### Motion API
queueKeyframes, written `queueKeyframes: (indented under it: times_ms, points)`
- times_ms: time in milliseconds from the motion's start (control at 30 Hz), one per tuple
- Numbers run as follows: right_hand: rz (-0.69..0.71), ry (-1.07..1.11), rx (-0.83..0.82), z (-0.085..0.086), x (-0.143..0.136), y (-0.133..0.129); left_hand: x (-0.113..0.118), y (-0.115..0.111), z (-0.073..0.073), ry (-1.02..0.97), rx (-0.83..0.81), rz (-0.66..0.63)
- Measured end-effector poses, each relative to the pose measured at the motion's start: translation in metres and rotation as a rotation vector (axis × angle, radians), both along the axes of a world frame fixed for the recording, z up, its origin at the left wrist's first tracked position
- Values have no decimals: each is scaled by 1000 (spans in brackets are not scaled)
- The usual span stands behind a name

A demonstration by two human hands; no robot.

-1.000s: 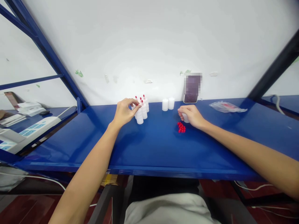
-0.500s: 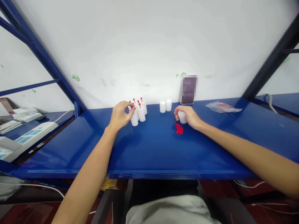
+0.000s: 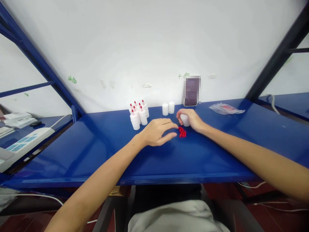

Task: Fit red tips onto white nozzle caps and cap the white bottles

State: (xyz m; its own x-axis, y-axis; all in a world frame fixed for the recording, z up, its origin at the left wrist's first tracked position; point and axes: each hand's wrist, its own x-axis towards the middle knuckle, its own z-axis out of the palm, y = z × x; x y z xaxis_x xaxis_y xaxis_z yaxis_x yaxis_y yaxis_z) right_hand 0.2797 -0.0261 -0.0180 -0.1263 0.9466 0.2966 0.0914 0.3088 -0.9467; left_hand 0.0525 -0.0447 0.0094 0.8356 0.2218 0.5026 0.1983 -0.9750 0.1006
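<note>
My left hand (image 3: 161, 132) is open, thumb and forefinger apart, at the left edge of a small heap of red caps (image 3: 182, 132). Whether a fingertip touches a cap I cannot tell. Behind the heap, my right hand (image 3: 191, 119) curls around a white bottle (image 3: 185, 120) that stands on the table. Its fingers hide part of the bottle. On the left stands a group of several white bottles (image 3: 139, 115), upright, each with a pointed tip under a red cap. Two white bottles (image 3: 168, 108) without red caps stand together near the wall.
A phone-like device (image 3: 190, 91) leans against the wall behind my right hand. A clear plastic bag (image 3: 226, 109) with something red in it lies on the right of the blue table (image 3: 101, 154). White power strips (image 3: 26, 145) and blue frame posts flank the left side.
My left hand has moved right and nearer, from the capped bottles to the red caps, and its fingers have spread. My right hand stays around its bottle. The view has shifted slightly.
</note>
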Motion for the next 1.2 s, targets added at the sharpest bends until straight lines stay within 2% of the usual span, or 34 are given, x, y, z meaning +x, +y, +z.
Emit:
queueKeyframes:
  times_ms: [100, 233, 300, 533, 633, 733, 800, 867, 1100, 1200]
  points:
    - [-16, -10, -7, 1, -2, -1, 15, 10, -6, 82, 2, 163]
    - [-86, -43, -15, 3, -3, -2, 30, 25, -12, 103, -165, 314]
    - [-107, -55, -13, 4, -3, -2, 36, 28, -15, 103, -189, 346]
    - [-203, -77, -6, 2, 2, 4, 42, 18, -19, 65, -45, 347]
    - [-271, -104, 4, 0, 6, 7, 41, 15, -18, 53, 5, 390]
    - [-289, -142, 25, 0, 7, 8, 40, 15, -20, 71, -90, 432]
    - [-276, -143, 21, 1, 7, 8, 39, 16, -22, 76, -192, 426]
    - [-254, -137, 11, 1, 6, 7, 37, 18, -25, 63, -224, 388]
    - [-182, -159, 32, 1, 6, 5, 35, 27, -29, 111, -109, 134]
    - [-176, -176, 49, 2, 6, 5, 38, 26, -28, 139, -125, 96]
